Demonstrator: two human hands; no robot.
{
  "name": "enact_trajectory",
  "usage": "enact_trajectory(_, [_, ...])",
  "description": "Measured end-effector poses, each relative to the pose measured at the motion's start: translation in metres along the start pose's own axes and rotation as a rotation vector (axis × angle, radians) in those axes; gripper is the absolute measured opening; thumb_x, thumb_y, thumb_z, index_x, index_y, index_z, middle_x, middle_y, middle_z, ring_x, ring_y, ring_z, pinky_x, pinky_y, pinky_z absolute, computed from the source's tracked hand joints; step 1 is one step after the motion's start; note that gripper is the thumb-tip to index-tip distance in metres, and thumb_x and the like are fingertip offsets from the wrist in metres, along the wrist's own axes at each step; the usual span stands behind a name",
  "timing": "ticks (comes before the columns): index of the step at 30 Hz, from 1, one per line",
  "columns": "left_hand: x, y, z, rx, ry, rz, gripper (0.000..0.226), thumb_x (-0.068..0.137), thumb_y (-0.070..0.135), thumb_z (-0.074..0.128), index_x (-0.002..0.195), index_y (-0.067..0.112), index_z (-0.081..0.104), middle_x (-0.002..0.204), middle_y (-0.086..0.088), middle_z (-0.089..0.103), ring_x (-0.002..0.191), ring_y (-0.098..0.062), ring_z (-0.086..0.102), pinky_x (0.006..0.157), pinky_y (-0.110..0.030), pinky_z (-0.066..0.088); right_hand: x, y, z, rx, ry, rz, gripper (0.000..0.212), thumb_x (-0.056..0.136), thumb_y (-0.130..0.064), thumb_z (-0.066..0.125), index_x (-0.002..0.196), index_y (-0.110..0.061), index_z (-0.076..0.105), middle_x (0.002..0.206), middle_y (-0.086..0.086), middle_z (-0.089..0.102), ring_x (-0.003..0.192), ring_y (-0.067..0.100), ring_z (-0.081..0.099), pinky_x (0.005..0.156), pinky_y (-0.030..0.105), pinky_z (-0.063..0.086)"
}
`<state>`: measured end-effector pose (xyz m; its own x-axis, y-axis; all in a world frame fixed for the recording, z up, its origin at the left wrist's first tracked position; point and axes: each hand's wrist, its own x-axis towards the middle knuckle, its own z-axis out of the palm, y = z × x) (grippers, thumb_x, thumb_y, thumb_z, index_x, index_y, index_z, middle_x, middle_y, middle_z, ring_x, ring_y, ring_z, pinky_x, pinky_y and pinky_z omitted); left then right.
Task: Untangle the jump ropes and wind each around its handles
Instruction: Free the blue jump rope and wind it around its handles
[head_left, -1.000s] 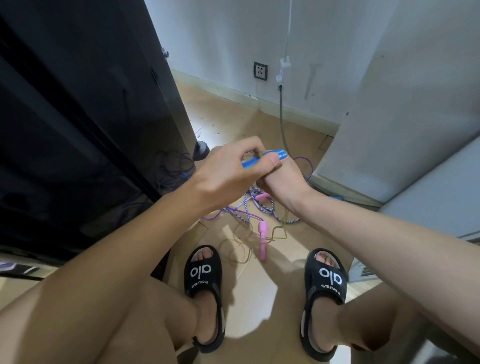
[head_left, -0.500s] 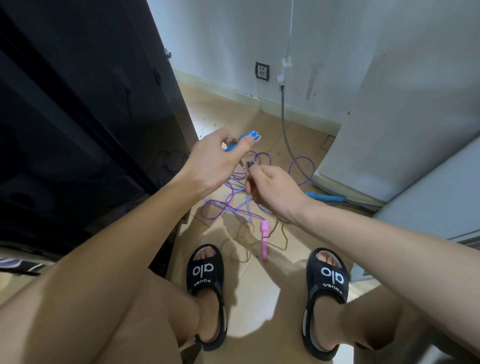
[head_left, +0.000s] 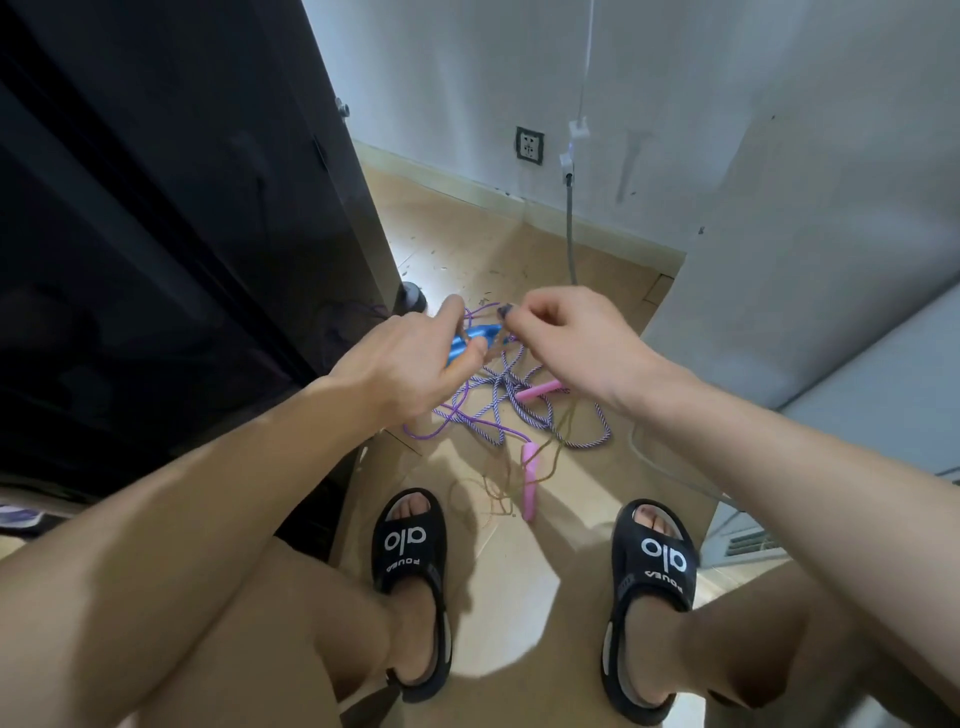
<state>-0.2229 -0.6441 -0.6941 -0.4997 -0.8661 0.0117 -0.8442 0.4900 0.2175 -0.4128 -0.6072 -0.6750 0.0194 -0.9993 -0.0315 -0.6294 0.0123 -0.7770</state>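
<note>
Head view: a seated person's left hand (head_left: 410, 358) closes its grip round a blue handle (head_left: 470, 340), while the right hand (head_left: 576, 343) pinches the thin purple rope (head_left: 480, 312) just beside it, above the floor (head_left: 519, 597). Below, a striped rope (head_left: 571, 441) and tan rope (head_left: 498, 493) lie tangled around two pink handles (head_left: 530, 483) on the tiles, just ahead of black sandals (head_left: 410, 551)
</note>
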Motion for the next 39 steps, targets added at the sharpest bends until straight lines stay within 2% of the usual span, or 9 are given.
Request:
enact_trajectory(3, [-0.005, 0.002, -0.001, -0.033, 0.021, 0.135, 0.034, 0.1, 0.051, 0.03, 0.1, 0.018, 0.038, 0.059, -0.003, 0.052, 0.053, -0.025, 0.051, 0.052, -0.04, 0.032, 0.002, -0.001, -0.011, -0.017, 0.021, -0.114, 0.045, 0.096, -0.041, 0.056, 0.061, -0.015, 0.044, 0.049, -0.008, 0.037, 0.052, 0.011, 0.032, 0.048, 0.026, 0.026])
enact_trajectory(7, [-0.012, 0.012, -0.005, -0.032, 0.025, 0.233, 0.061, 0.092, 0.061, 0.018, 0.114, 0.012, 0.047, 0.06, -0.003, 0.053, 0.052, -0.018, 0.049, 0.051, -0.039, 0.03, 0.001, -0.007, -0.012, 0.005, -0.088, -0.254, 0.04, 0.098, -0.035, 0.058, 0.067, -0.012, 0.048, 0.057, -0.005, 0.038, 0.055, 0.008, 0.03, 0.051, 0.024, 0.026])
enact_trajectory(14, [-0.021, 0.035, -0.013, -0.125, 0.088, 0.295, 0.047, 0.089, 0.067, 0.03, 0.098, 0.021, 0.037, 0.069, -0.006, 0.062, 0.057, -0.031, 0.055, 0.052, -0.041, 0.041, 0.009, -0.005, -0.019, 0.233, -0.242, -0.143, 0.056, 0.102, -0.035, 0.052, 0.071, 0.011, 0.046, 0.062, 0.011, 0.031, 0.059, 0.024, 0.024, 0.051, 0.031, 0.02])
enact_trajectory(18, [-0.021, 0.036, -0.016, -0.185, 0.086, 0.288, 0.05, 0.092, 0.068, 0.028, 0.098, 0.019, 0.04, 0.072, -0.006, 0.064, 0.06, -0.033, 0.056, 0.056, -0.044, 0.046, 0.011, -0.014, -0.021, 0.379, -0.235, -0.138, 0.064, 0.095, -0.044, 0.059, 0.066, 0.009, 0.04, 0.062, 0.027, 0.025, 0.061, 0.036, 0.017, 0.057, 0.045, 0.014])
enact_trajectory(21, [-0.022, 0.044, -0.019, -0.197, 0.107, 0.301, 0.044, 0.093, 0.061, 0.027, 0.093, 0.018, 0.038, 0.058, -0.002, 0.05, 0.049, -0.028, 0.043, 0.05, -0.039, 0.035, 0.014, -0.02, -0.021, 0.469, -0.199, -0.099, 0.06, 0.097, -0.045, 0.059, 0.06, -0.007, 0.031, 0.06, 0.021, 0.025, 0.059, 0.033, 0.017, 0.056, 0.044, 0.014])
enact_trajectory(26, [-0.026, 0.051, -0.024, -0.172, 0.135, 0.306, 0.038, 0.091, 0.061, 0.034, 0.096, 0.023, 0.035, 0.055, 0.001, 0.048, 0.045, -0.021, 0.04, 0.046, -0.034, 0.027, 0.016, -0.018, -0.019, 0.448, -0.295, -0.018, 0.052, 0.1, -0.038, 0.056, 0.057, -0.01, 0.048, 0.047, 0.003, 0.048, 0.043, 0.013, 0.038, 0.044, 0.02, 0.031])
enact_trajectory(30, [-0.031, 0.048, -0.024, -0.156, 0.193, 0.314, 0.056, 0.087, 0.063, 0.043, 0.106, 0.011, 0.048, 0.058, -0.001, 0.054, 0.047, -0.022, 0.045, 0.045, -0.033, 0.034, 0.017, -0.009, -0.017, 0.488, -0.552, 0.12, 0.037, 0.09, -0.024, 0.068, 0.058, -0.011, 0.054, 0.051, 0.0, 0.053, 0.044, 0.01, 0.049, 0.043, 0.018, 0.038])
enact_trajectory(34, [-0.03, 0.044, -0.024, -0.162, 0.209, 0.255, 0.064, 0.072, 0.072, 0.056, 0.101, 0.016, 0.045, 0.054, 0.003, 0.049, 0.044, -0.011, 0.046, 0.044, -0.028, 0.035, 0.014, -0.002, -0.014, 0.307, -0.561, 0.124, 0.032, 0.078, -0.027, 0.062, 0.05, -0.019, 0.051, 0.051, 0.0, 0.042, 0.049, 0.014, 0.032, 0.049, 0.026, 0.025])
enact_trajectory(39, [-0.029, 0.048, -0.015, -0.171, 0.145, 0.204, 0.038, 0.08, 0.041, 0.065, 0.105, 0.025, 0.041, 0.059, 0.001, 0.054, 0.05, -0.021, 0.052, 0.05, -0.04, 0.049, 0.005, 0.005, -0.005, 0.16, -0.546, 0.041, 0.01, 0.062, -0.013, 0.044, 0.056, -0.02, 0.04, 0.054, -0.001, 0.032, 0.05, 0.011, 0.026, 0.046, 0.023, 0.022])
